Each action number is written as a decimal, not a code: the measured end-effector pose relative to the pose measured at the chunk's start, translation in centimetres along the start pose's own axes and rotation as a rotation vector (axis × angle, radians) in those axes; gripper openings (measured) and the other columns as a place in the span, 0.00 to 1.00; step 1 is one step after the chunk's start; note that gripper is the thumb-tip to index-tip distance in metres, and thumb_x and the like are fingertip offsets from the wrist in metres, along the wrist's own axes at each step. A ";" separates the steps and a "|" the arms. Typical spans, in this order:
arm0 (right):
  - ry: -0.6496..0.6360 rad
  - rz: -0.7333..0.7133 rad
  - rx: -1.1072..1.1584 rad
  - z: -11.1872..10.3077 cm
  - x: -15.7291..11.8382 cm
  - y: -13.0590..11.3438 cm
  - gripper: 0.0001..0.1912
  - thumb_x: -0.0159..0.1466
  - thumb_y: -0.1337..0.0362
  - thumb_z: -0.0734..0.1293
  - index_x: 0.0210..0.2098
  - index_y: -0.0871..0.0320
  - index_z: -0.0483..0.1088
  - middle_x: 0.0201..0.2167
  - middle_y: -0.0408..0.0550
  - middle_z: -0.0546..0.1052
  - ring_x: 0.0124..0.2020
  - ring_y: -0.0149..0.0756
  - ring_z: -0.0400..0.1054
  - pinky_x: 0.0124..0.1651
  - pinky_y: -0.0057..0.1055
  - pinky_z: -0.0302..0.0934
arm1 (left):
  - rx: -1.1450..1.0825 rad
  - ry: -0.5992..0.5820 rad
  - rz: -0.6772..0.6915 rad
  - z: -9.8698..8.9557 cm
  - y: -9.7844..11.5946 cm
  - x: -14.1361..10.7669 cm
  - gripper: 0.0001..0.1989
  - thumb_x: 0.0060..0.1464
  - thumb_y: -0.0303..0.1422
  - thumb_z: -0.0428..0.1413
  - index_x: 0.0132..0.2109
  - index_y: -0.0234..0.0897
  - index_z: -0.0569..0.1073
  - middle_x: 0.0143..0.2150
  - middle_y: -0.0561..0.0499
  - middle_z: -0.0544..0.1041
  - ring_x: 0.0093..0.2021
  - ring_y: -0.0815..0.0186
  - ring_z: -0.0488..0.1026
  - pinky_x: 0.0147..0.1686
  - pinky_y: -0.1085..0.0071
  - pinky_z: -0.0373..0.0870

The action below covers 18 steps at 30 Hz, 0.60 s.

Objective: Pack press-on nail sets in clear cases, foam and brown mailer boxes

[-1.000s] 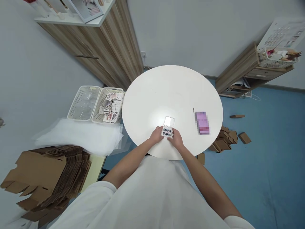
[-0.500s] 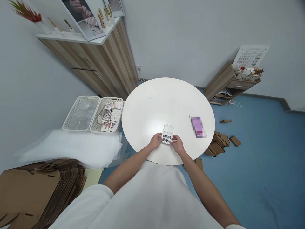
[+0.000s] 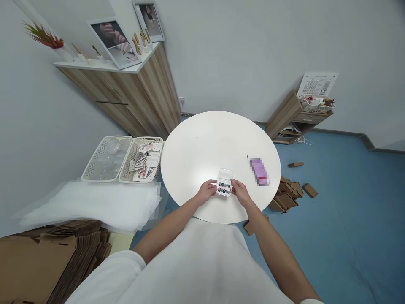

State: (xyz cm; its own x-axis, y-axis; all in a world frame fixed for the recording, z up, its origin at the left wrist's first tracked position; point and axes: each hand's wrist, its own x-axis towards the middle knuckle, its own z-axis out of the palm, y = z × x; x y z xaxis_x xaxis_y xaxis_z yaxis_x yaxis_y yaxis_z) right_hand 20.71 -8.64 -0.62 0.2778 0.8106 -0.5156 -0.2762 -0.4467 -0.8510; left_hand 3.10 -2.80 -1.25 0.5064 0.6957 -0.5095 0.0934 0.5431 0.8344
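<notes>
Low over the near part of the round white table, or resting on it, is a small white nail box (image 3: 225,173) with its clear lid raised. Two rows of dark and silvery press-on nails (image 3: 224,185) lie inside, facing up. My left hand (image 3: 205,192) grips the box's left side, fingertips at its edge. On the opposite side, my right hand (image 3: 241,193) holds the right edge with bent fingers. Some fingertips are hidden behind or under the box.
A purple blurred item (image 3: 259,172) lies on the white table (image 3: 202,139) to the right. Left of the table stand a basket of cards (image 3: 126,175) and a basket of clear plastic (image 3: 91,169). Flat cardboard (image 3: 34,266) is stacked at lower left; small cardboard boxes (image 3: 286,196) litter the floor.
The head view has shifted, so most things appear lower. Both hands still hold the open box, which sits slightly farther right on the table. The left fingers cover less of its front corner.
</notes>
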 end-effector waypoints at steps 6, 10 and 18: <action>-0.040 0.014 0.030 -0.2 0.9 -2.1 0.17 0.54 0.55 0.63 0.42 0.55 0.66 0.35 0.47 0.75 0.31 0.33 0.70 0.31 0.30 0.65 | -0.055 -0.026 -0.013 0.7 0.6 -0.2 0.19 0.46 0.29 0.59 0.47 0.36 0.66 0.36 0.48 0.72 0.32 0.71 0.71 0.34 0.70 0.69; -0.078 0.024 0.030 -0.5 1.2 -2.8 0.17 0.55 0.57 0.63 0.43 0.53 0.64 0.41 0.47 0.74 0.32 0.32 0.70 0.33 0.30 0.65 | -0.143 -0.035 -0.028 0.8 0.6 -0.2 0.20 0.45 0.30 0.60 0.46 0.36 0.66 0.35 0.48 0.73 0.32 0.72 0.71 0.33 0.72 0.68; -0.211 0.026 0.174 -1.3 1.1 -3.5 0.13 0.53 0.60 0.65 0.38 0.56 0.67 0.41 0.49 0.74 0.37 0.36 0.70 0.37 0.34 0.65 | -0.258 0.016 -0.051 1.3 0.6 -0.2 0.20 0.45 0.31 0.60 0.47 0.36 0.67 0.37 0.48 0.73 0.31 0.73 0.70 0.35 0.72 0.69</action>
State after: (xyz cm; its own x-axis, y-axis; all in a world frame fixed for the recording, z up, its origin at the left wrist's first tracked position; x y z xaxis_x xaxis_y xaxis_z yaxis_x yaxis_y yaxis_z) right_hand 23.13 -6.70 1.63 0.0763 0.8689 -0.4892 -0.4399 -0.4109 -0.7985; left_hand 4.22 -3.17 -0.35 0.4930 0.6706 -0.5543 -0.1044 0.6781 0.7275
